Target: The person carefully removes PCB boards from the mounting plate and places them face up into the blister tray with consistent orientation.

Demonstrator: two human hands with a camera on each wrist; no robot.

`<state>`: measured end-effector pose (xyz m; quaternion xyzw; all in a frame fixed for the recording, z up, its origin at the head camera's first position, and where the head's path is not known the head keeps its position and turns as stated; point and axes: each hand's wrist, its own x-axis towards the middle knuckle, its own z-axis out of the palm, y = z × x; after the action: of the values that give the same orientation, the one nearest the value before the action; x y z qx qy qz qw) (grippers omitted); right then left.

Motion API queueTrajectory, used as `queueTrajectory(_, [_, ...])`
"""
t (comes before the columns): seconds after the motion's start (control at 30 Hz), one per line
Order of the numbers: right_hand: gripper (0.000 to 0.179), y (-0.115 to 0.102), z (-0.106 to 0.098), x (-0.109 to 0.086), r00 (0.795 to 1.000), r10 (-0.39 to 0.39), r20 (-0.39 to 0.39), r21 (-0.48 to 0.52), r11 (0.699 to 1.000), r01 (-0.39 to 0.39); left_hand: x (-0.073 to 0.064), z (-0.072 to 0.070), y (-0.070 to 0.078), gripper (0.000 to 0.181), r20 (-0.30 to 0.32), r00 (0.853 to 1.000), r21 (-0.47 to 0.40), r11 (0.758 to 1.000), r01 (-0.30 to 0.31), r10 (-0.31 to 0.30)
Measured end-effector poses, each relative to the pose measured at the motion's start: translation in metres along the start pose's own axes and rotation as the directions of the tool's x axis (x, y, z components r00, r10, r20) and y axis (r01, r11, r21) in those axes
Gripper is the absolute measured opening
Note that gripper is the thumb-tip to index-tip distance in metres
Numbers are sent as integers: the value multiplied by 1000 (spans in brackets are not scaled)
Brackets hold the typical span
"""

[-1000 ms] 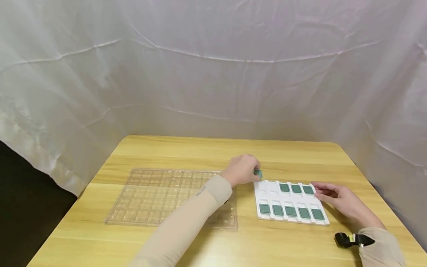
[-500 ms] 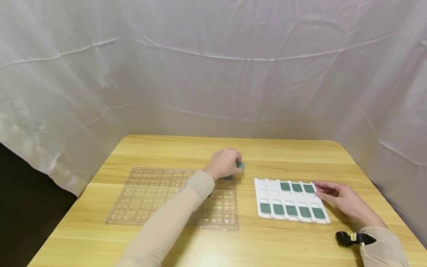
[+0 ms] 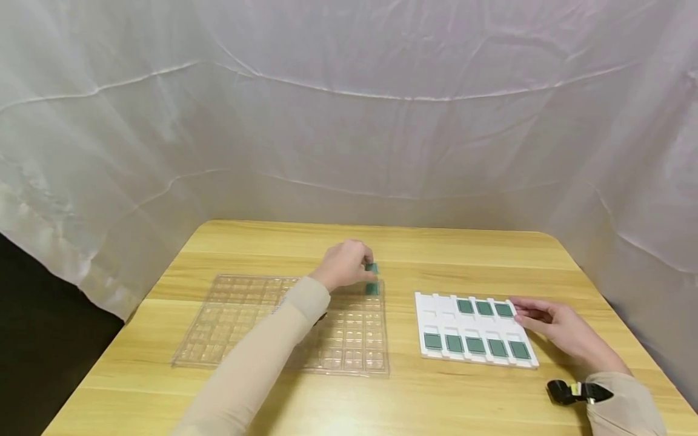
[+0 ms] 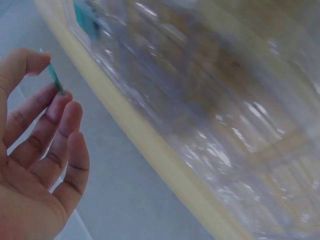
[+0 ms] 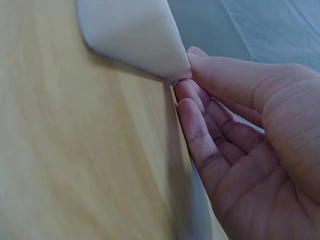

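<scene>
My left hand (image 3: 345,263) pinches a thin green square chip (image 3: 372,267) above the far right corner of a clear plastic tray (image 3: 353,339). In the left wrist view the chip (image 4: 55,75) is edge-on between thumb and fingertips. Another green chip (image 3: 372,289) sits in the clear tray's far right pocket. To the right lies a white tray (image 3: 448,318), with several green chips (image 3: 475,345) along its near row and 3 in its far row. My right hand (image 3: 564,327) grips the white tray's right edge, its thumb (image 5: 225,75) against the side.
Both trays lie on a wooden table (image 3: 436,399), with a strip of table between them. A pale curtain (image 3: 349,151) hangs behind and at the sides. A black strap device (image 3: 578,392) is on the right wrist.
My left hand has carried the green chip leftward from the white tray's far left corner to the clear tray's far right corner. The right hand has stayed at the white tray.
</scene>
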<state>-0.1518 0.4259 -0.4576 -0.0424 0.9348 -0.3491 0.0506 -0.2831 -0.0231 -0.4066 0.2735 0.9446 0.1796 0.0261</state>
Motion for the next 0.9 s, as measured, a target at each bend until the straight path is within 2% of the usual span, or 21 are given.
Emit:
queueTrajectory(0.13, [54, 0, 0, -1, 1000, -1, 1, 24, 1000, 1, -3, 1, -8, 18, 7, 1000, 26, 1000, 13, -13])
queueTrajectory(0.27, [55, 0, -1, -6, 1000, 15, -4, 41, 999, -15, -7, 3, -12, 16, 23, 1000, 24, 1000, -17, 16])
queueTrajectory(0.5, [55, -3, 4, -7, 1000, 0, -2, 26, 1000, 0, -25, -1, -20, 9, 28, 999, 63, 998, -20, 18])
queueTrajectory(0.67, [54, -5, 4, -8, 1000, 0, -8, -14, 1000, 0, -33, -4, -20, 10, 53, 997, 52, 997, -50, 47])
queueTrajectory(0.9, [54, -3, 2, -11, 1000, 25, -14, -36, 999, -25, -37, -4, -15, 13, 86, 994, 58, 996, -70, 65])
